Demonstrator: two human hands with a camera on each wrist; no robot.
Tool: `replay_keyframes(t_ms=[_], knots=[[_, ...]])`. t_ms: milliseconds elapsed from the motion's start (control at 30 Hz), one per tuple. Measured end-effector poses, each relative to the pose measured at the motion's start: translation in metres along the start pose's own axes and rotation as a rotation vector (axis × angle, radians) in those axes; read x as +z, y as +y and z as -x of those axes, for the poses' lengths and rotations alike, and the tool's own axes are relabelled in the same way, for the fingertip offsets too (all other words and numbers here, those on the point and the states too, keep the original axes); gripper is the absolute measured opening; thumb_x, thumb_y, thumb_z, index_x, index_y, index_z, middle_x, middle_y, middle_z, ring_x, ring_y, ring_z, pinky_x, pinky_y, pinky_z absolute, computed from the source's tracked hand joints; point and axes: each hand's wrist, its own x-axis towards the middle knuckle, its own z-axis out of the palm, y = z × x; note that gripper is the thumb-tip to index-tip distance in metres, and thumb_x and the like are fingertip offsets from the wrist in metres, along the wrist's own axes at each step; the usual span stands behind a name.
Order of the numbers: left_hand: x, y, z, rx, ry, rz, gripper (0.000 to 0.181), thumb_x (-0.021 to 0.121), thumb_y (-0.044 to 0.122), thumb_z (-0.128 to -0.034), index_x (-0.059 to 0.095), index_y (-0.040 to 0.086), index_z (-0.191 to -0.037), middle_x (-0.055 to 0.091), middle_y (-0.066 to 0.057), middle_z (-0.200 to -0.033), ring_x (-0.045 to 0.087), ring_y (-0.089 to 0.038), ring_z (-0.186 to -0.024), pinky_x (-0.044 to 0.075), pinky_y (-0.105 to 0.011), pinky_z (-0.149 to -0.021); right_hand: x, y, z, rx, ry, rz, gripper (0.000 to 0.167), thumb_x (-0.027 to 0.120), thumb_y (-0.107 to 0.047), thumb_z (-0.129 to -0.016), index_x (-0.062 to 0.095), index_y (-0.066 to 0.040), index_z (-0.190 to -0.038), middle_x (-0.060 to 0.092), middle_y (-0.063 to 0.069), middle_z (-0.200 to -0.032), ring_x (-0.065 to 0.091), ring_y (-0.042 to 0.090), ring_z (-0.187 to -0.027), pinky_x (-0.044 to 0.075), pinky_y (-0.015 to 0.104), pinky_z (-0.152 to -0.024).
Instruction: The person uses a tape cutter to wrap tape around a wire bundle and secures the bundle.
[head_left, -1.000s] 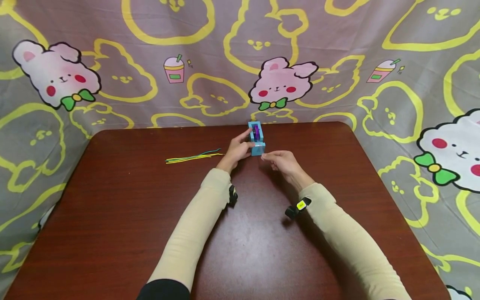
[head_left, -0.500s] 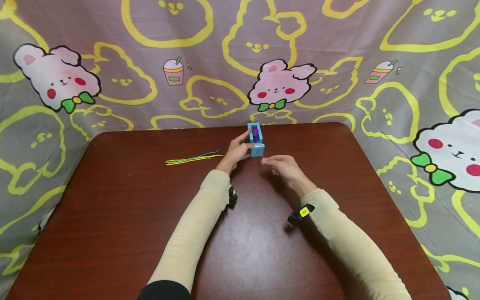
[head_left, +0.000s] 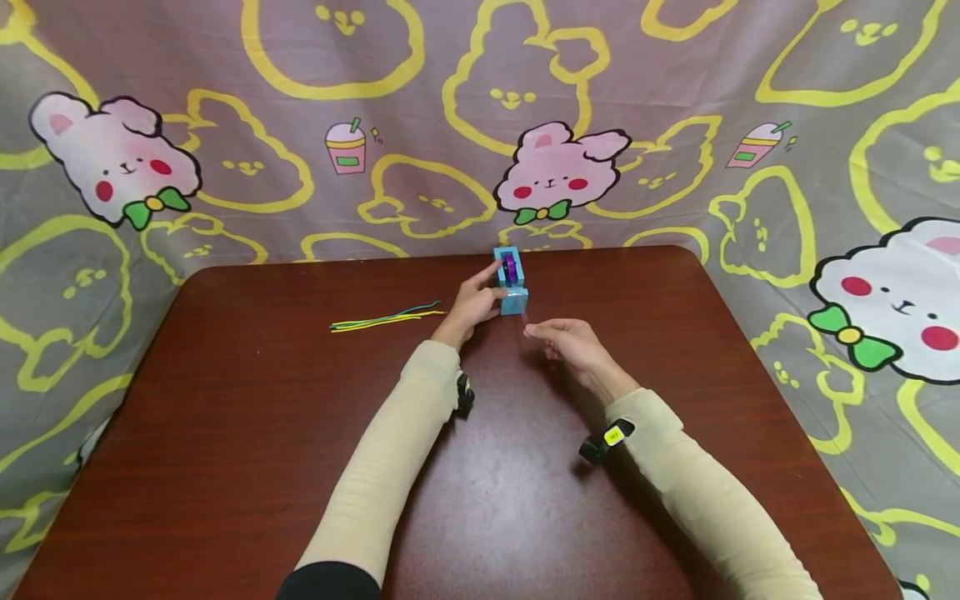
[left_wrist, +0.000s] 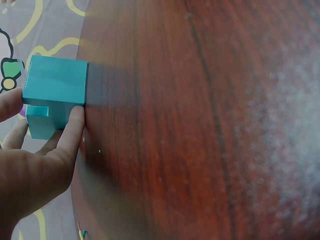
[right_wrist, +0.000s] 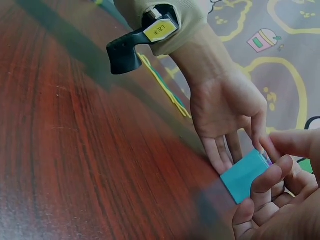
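A light blue tape dispenser [head_left: 513, 302] with a purple core stands near the table's back edge. My left hand [head_left: 470, 308] grips it from the left side, thumb and fingers spread around its body. To the front right of the dispenser, my right hand [head_left: 576, 342] pinches the end of a thin clear strip of tape [head_left: 525, 320], which is faint in the head view. In the left wrist view the dispenser's plain teal side [left_wrist: 56, 80] shows between the fingers. The right wrist view has both hands close together, with the right fingers partly covering the dispenser [right_wrist: 244, 177].
Several yellow and green strings or thin wires [head_left: 386, 317] lie to the left of my left hand on the brown table [head_left: 247, 433]. A patterned cloth [head_left: 427, 108] hangs right behind the table's back edge and along both sides.
My right hand has drawn a little toward me and away from the dispenser, lengthening the strip of tape between them. My left hand and the dispenser have stayed in place.
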Motion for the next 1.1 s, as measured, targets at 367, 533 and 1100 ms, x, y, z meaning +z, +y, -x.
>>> replay_keyframes(t_ms=[367,533,1100], knots=[[-0.001,0.0,0.0,-0.001,-0.003,-0.015,0.06,0.06,0.01,-0.0989,0.047,0.037,-0.151,0.036,-0.003,-0.159,0.055,-0.023,-0.125,0.049,-0.045,-0.1,0.001,-0.001,0.013,-0.015,-0.029,-0.041,0.013,0.074,-0.017,-0.093,0.079,-0.008,-0.085,0.056,-0.001,-0.065,0.048,0.011,-0.061,0.039,0.026,-0.061],[-0.001,0.0,0.0,-0.002,-0.005,-0.019,0.059,0.06,0.011,-0.0993,0.046,0.037,-0.151,0.036,-0.003,-0.159,0.054,-0.023,-0.126,0.049,-0.044,-0.099,0.0,0.002,0.016,-0.002,-0.04,-0.06,0.015,0.074,-0.016,-0.093,0.078,-0.002,-0.091,0.06,-0.001,-0.067,0.049,0.011,-0.06,0.04,0.026,-0.06],[-0.001,0.0,0.001,-0.002,-0.011,-0.02,0.059,0.06,0.011,-0.0996,0.046,0.037,-0.151,0.036,-0.002,-0.159,0.054,-0.023,-0.127,0.049,-0.044,-0.1,-0.001,0.009,0.028,-0.019,-0.079,-0.079,0.015,0.071,-0.016,-0.095,0.078,-0.009,-0.084,0.051,-0.003,-0.063,0.048,0.012,-0.062,0.04,0.027,-0.062]])
